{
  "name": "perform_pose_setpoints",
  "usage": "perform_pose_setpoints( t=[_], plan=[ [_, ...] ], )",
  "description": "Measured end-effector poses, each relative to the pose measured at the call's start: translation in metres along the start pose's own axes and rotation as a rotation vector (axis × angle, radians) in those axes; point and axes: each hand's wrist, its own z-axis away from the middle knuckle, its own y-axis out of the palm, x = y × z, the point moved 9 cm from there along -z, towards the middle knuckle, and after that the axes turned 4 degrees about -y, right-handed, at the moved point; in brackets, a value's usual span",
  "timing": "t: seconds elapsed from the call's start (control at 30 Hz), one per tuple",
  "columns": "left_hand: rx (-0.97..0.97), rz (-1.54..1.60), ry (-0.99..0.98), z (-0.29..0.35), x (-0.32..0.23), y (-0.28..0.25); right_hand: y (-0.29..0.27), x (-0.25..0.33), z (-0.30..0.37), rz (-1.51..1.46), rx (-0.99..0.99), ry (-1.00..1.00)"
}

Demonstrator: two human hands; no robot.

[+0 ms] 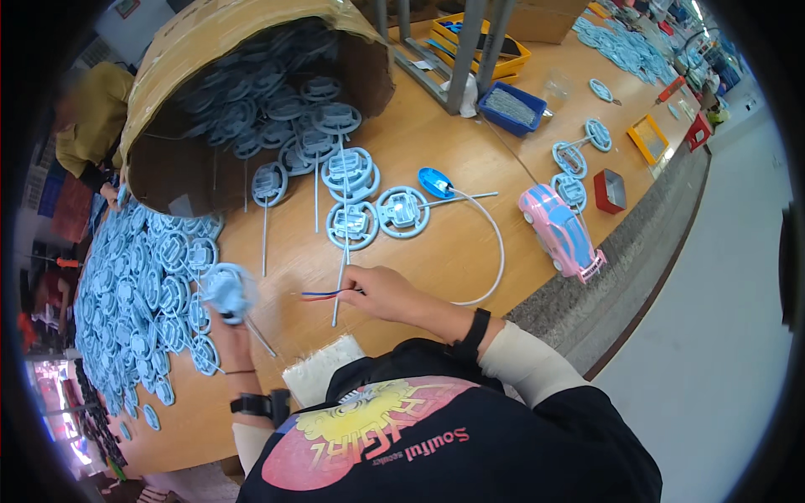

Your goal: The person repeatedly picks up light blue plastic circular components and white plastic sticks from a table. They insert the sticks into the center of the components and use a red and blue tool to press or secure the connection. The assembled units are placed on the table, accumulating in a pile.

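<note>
My left hand (231, 334) is closed round a light blue toy steering wheel (228, 289), smeared by motion, with a thin metal rod slanting from it. It is at the right edge of a large heap of similar wheels (138, 293). My right hand (381, 293) pinches a cable whose thin red and blue wire ends (320, 295) stick out to the left. A white cable (501, 251) curves from near my right wrist to a shiny blue oval piece (435, 182). Beyond that hand lie several wheels with rods (352, 224); one rod passes beside my fingertips.
A cardboard drum (251, 17) on its side holds more wheels. To the right are a pink toy car (560, 230), a red tin (610, 191) and a blue bin (511, 109). Metal legs (465, 59) stand behind. Another person (96, 117) works at the far left. A whitish pad (319, 369) lies near me.
</note>
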Motion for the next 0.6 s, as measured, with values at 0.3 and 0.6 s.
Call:
perform_pose_setpoints(
  t=[0.3,0.6],
  plan=[
    [0.313,-0.656,-0.026,-0.138,-0.027,0.139,-0.023,-0.019,0.004,-0.055,-0.022,0.131],
    [0.192,-1.863,0.315,-0.178,0.068,0.196,-0.038,-0.034,0.007,-0.149,-0.095,0.206]
  ],
)
